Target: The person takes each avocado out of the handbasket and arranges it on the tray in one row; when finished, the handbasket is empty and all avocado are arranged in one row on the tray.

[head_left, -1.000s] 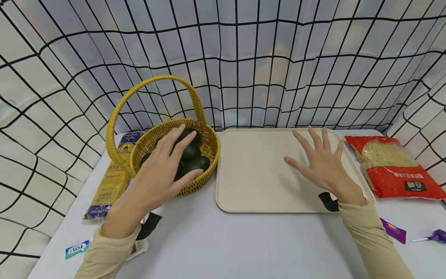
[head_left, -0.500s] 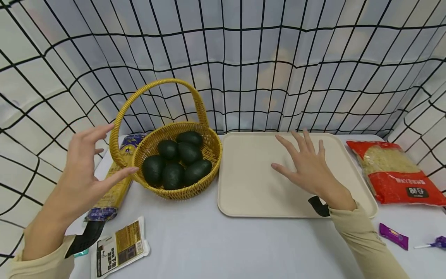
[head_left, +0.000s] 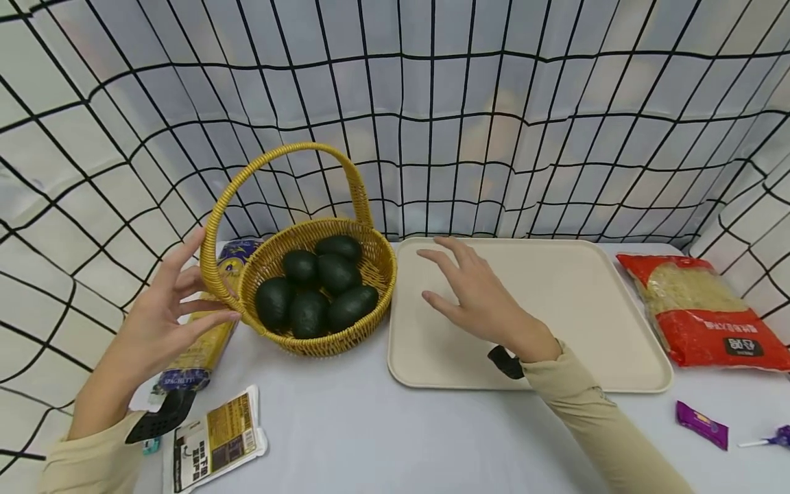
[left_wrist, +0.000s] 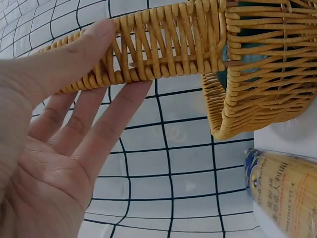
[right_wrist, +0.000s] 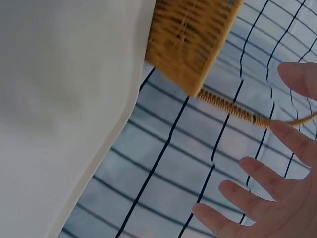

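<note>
A yellow woven basket (head_left: 321,347) holding several dark green avocados (head_left: 338,274) stands left of the middle in the head view. My left hand (head_left: 157,312) is at the left side of its tall handle (head_left: 293,148). In the left wrist view the thumb (left_wrist: 94,44) lies over one face of the handle and the fingers reach behind it, pinching it. My right hand (head_left: 481,302) hovers over the left part of the beige tray (head_left: 592,322), fingers spread and holding nothing. Between that hand and the basket there is a gap.
A spaghetti pack (head_left: 204,350) lies beside the basket, with a white-and-brown packet (head_left: 216,439) nearer the front. Right of the tray lie a red noodle bag (head_left: 710,315), a purple-wrapped sweet (head_left: 702,424) and a lollipop (head_left: 779,436). Black netting (head_left: 432,123) surrounds the table's back and sides.
My left hand has swung left from above the avocados, then come in to the basket's handle. My right hand has moved left across the tray toward the basket.
</note>
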A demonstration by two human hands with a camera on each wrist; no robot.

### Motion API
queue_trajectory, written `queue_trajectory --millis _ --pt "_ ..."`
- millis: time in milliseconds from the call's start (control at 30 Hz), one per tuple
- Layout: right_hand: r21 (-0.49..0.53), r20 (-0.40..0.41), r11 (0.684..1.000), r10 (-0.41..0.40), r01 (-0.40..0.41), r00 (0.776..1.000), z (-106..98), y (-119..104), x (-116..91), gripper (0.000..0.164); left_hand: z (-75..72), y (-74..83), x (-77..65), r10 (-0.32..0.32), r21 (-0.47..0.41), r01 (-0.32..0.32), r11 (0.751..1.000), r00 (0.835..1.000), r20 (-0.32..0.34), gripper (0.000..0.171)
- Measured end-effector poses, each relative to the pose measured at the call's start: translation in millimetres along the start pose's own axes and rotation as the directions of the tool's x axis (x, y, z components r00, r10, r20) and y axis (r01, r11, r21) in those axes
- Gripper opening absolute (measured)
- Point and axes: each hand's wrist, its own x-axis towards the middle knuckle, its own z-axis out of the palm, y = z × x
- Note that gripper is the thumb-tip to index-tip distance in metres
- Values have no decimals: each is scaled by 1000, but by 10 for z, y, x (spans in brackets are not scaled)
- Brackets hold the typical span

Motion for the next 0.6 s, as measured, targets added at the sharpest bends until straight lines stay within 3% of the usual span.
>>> queue_trajectory --millis 333,600 --pt "39 52 995 -94 92 994 170 -202 180 48 89 -27 -62 52 64 -48 997 997 -63 100" --pt "91 92 987 -142 134 986 190 -210 271 35 187 118 -62 47 66 -42 997 996 -71 103"
